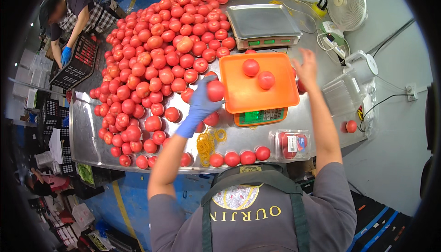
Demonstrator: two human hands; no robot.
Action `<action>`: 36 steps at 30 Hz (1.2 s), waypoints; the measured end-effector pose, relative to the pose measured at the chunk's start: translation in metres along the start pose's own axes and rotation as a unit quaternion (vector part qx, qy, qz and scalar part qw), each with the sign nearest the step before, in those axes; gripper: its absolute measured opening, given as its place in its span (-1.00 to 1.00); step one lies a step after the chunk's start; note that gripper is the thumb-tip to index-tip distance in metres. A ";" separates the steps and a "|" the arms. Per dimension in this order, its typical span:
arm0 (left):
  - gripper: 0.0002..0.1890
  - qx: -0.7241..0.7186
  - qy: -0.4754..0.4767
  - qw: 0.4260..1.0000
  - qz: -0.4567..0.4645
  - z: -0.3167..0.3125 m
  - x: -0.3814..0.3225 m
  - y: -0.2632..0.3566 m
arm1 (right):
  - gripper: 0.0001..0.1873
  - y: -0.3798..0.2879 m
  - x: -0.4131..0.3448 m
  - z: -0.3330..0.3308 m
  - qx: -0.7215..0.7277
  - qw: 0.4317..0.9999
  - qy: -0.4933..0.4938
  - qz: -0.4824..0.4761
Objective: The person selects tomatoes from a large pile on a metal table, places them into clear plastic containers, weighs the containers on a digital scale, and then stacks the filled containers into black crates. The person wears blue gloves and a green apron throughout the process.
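Observation:
My left hand (202, 100), in a blue glove, is closed around a tomato (215, 91) at the left edge of an orange scale tray (241, 96). Two tomatoes rest on that tray, one (250, 67) above the other (266, 80). Below the tray shows the scale's green display panel (263, 115). My bare right hand (306, 66) is raised just beyond the tray's right edge, fingers spread and slightly blurred, with nothing seen in it. A tomato lies near its wrist. A large heap of tomatoes (151, 59) covers the table's left side.
Beyond the tray stands a steel-topped scale (263, 21). Nearer me are yellow rubber bands (205, 147), a row of tomatoes (232, 159) and a clear packed box (292, 145). A fan (346, 4) and plastic jug (361, 66) stand right. A co-worker (74, 21) handles a black crate (76, 60).

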State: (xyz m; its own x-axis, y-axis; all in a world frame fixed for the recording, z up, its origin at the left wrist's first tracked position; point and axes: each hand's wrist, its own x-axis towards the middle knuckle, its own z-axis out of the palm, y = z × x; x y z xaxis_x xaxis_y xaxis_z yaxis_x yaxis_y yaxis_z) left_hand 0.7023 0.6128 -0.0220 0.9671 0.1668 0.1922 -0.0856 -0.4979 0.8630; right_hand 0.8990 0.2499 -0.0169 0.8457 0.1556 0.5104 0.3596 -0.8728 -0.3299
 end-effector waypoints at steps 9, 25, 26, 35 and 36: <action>-0.19 0.157 0.056 0.984 0.063 0.082 0.010 0.027 | -0.70 0.196 -0.078 -0.147 -0.089 0.961 -0.132 0.225; 0.12 0.222 -0.430 0.866 0.130 0.223 -0.116 0.108 | -0.77 0.276 -0.064 -0.145 0.153 0.933 -0.264 0.188; 0.14 0.244 -0.434 0.858 0.126 0.227 -0.117 0.111 | -0.79 0.271 -0.063 -0.145 0.097 0.948 -0.268 0.142; 0.18 0.270 -0.441 0.845 0.140 0.205 -0.125 0.106 | -0.80 0.151 -0.056 -0.196 -0.127 0.990 0.063 0.017; 0.19 0.277 -0.447 0.841 0.130 0.204 -0.125 0.106 | -0.78 0.132 -0.062 -0.207 -0.101 0.993 0.060 -0.020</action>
State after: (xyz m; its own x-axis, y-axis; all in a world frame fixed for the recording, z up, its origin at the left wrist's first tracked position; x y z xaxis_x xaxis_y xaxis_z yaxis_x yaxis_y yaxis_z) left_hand 0.6209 0.3655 -0.0499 0.7478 -0.5919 -0.3009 -0.4367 -0.7798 0.4486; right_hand 0.8128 0.0292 0.0726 0.7753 0.1457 0.6145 0.2952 -0.9438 -0.1488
